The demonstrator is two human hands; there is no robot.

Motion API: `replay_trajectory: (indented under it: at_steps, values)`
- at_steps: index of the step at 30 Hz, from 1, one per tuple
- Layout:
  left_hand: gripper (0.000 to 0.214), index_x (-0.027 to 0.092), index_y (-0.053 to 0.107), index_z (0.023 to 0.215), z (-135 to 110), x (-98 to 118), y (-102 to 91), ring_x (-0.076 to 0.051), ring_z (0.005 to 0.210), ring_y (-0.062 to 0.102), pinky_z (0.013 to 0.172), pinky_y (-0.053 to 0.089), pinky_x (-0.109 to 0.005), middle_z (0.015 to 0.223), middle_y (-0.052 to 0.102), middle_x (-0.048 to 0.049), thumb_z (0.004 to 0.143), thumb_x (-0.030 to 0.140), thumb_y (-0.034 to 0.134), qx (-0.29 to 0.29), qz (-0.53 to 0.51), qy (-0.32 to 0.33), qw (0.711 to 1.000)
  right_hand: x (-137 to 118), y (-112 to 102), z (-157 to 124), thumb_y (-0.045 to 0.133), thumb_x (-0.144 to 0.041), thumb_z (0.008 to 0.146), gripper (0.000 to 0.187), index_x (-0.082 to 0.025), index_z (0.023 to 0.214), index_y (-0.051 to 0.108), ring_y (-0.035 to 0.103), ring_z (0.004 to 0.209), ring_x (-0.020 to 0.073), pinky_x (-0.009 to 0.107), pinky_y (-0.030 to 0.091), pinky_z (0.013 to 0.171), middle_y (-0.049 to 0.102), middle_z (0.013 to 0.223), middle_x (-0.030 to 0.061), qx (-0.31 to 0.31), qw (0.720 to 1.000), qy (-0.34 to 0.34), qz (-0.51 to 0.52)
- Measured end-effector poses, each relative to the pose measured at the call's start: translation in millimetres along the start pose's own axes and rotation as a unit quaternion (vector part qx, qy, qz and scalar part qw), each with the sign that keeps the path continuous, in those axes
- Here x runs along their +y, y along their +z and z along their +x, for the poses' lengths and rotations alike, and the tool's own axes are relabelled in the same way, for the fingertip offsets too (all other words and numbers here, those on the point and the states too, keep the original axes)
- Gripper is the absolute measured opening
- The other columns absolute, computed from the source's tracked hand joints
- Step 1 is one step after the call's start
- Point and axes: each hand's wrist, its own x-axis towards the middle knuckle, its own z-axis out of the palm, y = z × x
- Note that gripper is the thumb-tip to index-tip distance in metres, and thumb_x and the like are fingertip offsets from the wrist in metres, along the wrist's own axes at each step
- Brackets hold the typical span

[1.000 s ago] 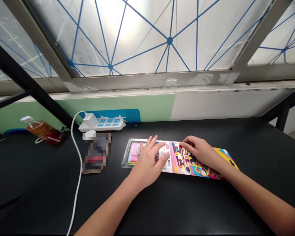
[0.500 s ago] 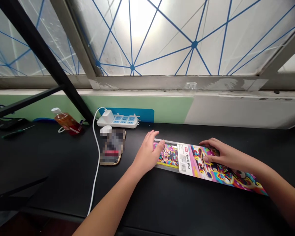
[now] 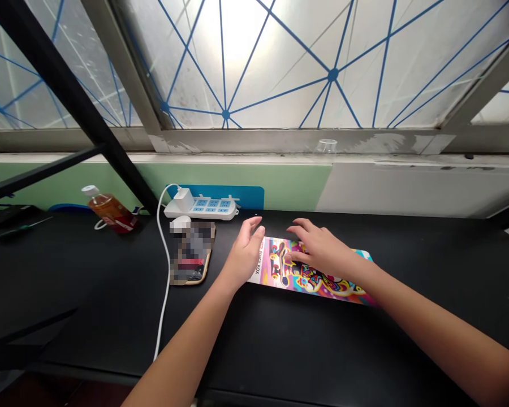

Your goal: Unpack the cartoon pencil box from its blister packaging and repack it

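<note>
Right at centre frame, a long, flat pencil box [image 3: 322, 282], printed in glossy pink, yellow and blue, lies on the black tabletop [image 3: 322, 345], tilted slightly down to the right. Its printed face is up, nothing lifted off it, and no opening shows from this view, so all that can be called here is a box lying whole and flat. The left hand [image 3: 246, 254] comes in from the bottom of the frame and sits at the box's left end, right by the "PENCIL BOX" lettering. Its grip is loose and open, fingers curling upward, no pinch. The right hand [image 3: 318, 249] reaches in from the lower right and lies across the box's upper middle. That grip is spread wide, fingers reaching toward the far edge; pressing or just hovering, I can't tell. Just left of the box sits a pixelated flat object [image 3: 190, 254], and above it, a white power strip [image 3: 201, 210].
</note>
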Motion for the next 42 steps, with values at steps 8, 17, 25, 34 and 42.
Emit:
replay_trajectory:
  at_steps: [8,17,25,34,42]
  values:
    - [0.054,0.015,0.039,0.151,1,-1,-14.1,-0.031,0.132,0.054,0.107,0.045,-0.045,0.145,0.055,-0.0171,0.097,0.018,0.042,-0.020,0.269,0.038,0.962,91,-12,-83,0.054,-0.066,0.089,0.051,-0.026,0.120,0.065,0.068,0.105,0.0298,0.039,0.055,0.086,0.068,0.127,0.0090,0.015,0.984,0.120,0.129]
    - [0.039,0.020,0.053,0.135,8,-7,-13.5,-0.021,0.085,0.066,0.074,0.049,-0.030,0.097,0.068,-0.0050,0.097,0.023,0.044,0.003,0.262,0.035,0.964,96,0,-90,0.063,-0.067,0.082,0.046,-0.025,0.100,0.063,0.062,0.064,0.0194,0.031,0.048,0.052,0.071,0.084,0.0020,0.038,0.958,0.179,0.220]
    - [0.023,0.025,0.064,0.115,-22,18,-28.1,-0.019,0.086,0.068,0.077,0.052,-0.028,0.095,0.069,-0.0018,0.098,0.036,0.054,0.064,0.123,0.081,0.987,76,-17,-118,0.065,-0.066,0.082,0.041,-0.027,0.082,0.053,0.066,0.081,0.0254,0.038,0.055,0.068,0.072,0.100,0.0076,0.230,0.953,0.116,0.158]
    - [0.012,0.031,0.074,0.103,-105,-25,-38.5,-0.023,0.108,0.069,0.096,0.055,-0.035,0.109,0.074,-0.0012,0.096,0.032,0.064,0.072,0.088,0.096,0.989,30,34,-179,0.060,-0.044,0.090,0.021,-0.029,0.080,0.050,0.070,0.113,0.0322,0.040,0.064,0.075,0.060,0.145,0.0092,0.208,0.955,0.126,0.169]
    - [0.066,0.032,0.032,0.157,-91,-18,-35.8,-0.033,0.137,0.053,0.107,0.050,-0.047,0.162,0.038,-0.0095,0.098,0.048,0.055,-0.056,0.249,0.001,0.967,26,48,-172,0.066,-0.052,0.087,0.042,-0.031,0.121,0.054,0.062,0.126,0.0340,0.045,0.058,0.095,0.048,0.156,0.0108,0.123,0.982,0.103,0.103]
